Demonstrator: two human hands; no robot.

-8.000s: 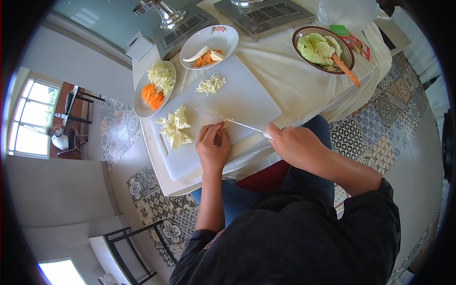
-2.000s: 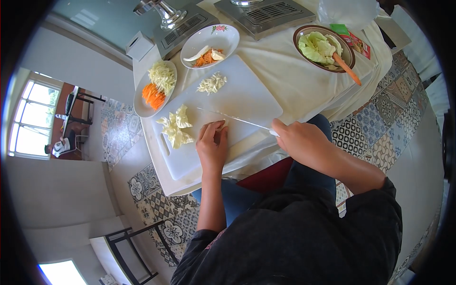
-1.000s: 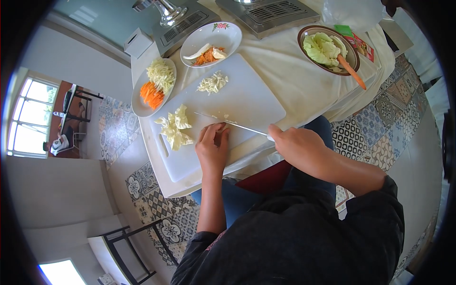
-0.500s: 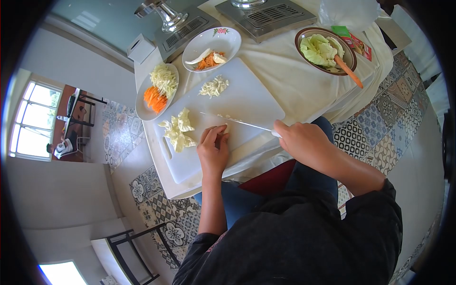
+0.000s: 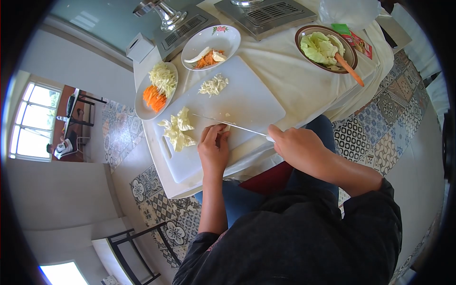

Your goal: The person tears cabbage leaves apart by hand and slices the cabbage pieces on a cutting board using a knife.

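My right hand (image 5: 299, 147) is wrapped round the white handle of a kitchen knife (image 5: 230, 124). The blade crosses the white cutting board (image 5: 251, 102) with its tip to the left, close to the fingertips of my left hand (image 5: 213, 147). Those fingers are curled down on a small pale piece of cabbage (image 5: 227, 127), mostly hidden by them and the blade. Tiny cut bits lie just beyond the blade. Left of my left hand are pale cabbage leaf chunks (image 5: 178, 130). Farther back on the board sits a small heap of chopped cabbage (image 5: 213, 84).
A plate (image 5: 142, 110) with shredded cabbage and carrot overlaps the board's left side. Behind it stands a flowered bowl (image 5: 190, 40) with carrot shreds and pale pieces. A brown-rimmed bowl (image 5: 298, 35) at right holds cabbage leaves and a carrot. Two metal stoves (image 5: 266, 21) stand at the back.
My right hand and the knife have moved left and slightly nearer to me, bringing the blade against the piece by my left fingertips. My left hand has hardly moved.
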